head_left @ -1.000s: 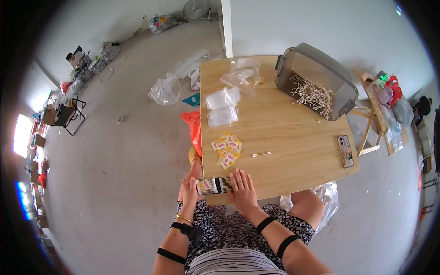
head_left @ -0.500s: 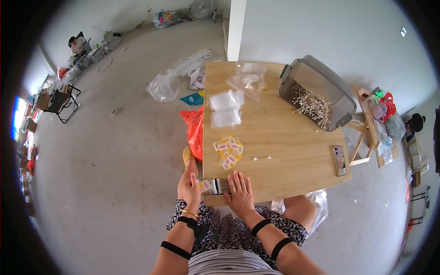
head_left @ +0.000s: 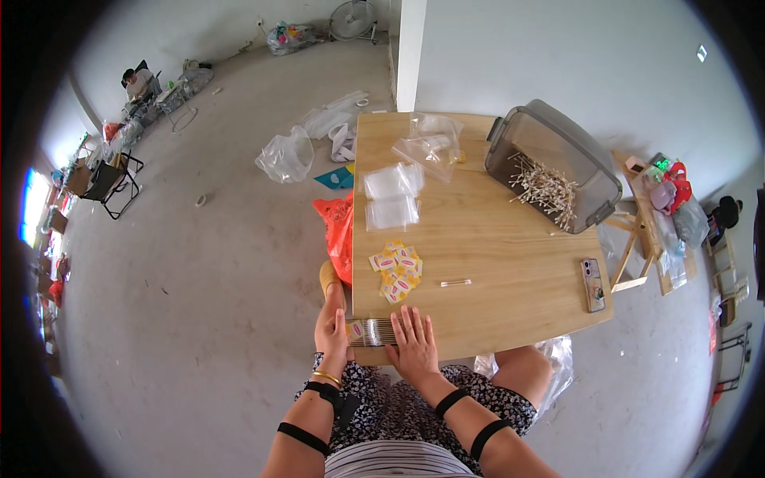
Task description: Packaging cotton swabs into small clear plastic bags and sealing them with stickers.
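A flat clear packet of cotton swabs point(head_left: 381, 332) lies at the near left corner of the wooden table point(head_left: 510, 263), its sticks side by side in a row. A small yellow-and-white card point(head_left: 355, 330) shows at its left end. My left hand point(head_left: 331, 328) grips that end at the table's edge, thumb on top, other fingers mostly hidden. Over the right end, my right hand point(head_left: 413, 341) is laid flat with fingers stretched out, covering part of the row. Just beyond it lie a heap of similar cards point(head_left: 398, 272) and one loose swab point(head_left: 457, 282).
Stacked clear bags point(head_left: 392, 209) lie at the table's left, with crumpled plastic point(head_left: 432, 147) behind. A grey translucent bin point(head_left: 522, 131) holding many swabs point(head_left: 546, 190) rests tilted at the back right. A phone point(head_left: 593, 284) lies near the right edge. An orange-red bag point(head_left: 339, 231) hangs beside the left edge.
A dark gap across the row of swabs has closed, and the sticks now look even. Both hands have stayed nearly in place; the whole view has shifted slightly.
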Motion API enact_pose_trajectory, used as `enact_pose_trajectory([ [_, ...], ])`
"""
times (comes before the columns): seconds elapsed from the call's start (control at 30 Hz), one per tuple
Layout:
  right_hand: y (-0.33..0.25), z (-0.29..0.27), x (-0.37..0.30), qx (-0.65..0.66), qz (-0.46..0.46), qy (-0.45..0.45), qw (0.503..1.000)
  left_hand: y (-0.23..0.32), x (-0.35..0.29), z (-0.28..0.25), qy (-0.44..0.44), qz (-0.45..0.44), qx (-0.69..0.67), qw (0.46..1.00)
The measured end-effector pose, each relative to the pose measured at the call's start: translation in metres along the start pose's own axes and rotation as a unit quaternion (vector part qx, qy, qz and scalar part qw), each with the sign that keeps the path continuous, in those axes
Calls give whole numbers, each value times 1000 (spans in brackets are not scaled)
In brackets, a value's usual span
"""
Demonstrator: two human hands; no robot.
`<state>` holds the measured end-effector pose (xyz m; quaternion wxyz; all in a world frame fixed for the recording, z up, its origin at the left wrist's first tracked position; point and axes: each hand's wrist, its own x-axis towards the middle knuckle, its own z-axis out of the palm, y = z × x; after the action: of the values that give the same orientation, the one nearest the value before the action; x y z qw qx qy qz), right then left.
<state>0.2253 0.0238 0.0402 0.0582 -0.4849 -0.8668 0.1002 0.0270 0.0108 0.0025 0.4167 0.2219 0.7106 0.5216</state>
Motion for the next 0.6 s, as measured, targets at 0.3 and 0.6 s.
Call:
enact_pose_trajectory([
  [0.3, -9, 3, 4, 4, -23, -9, 1000, -13, 4, 4, 35, 66, -69, 995],
  [0.6, -27, 16, 13, 41, -19, 5, 999, 1, 0, 5, 19, 104, 101, 989],
])
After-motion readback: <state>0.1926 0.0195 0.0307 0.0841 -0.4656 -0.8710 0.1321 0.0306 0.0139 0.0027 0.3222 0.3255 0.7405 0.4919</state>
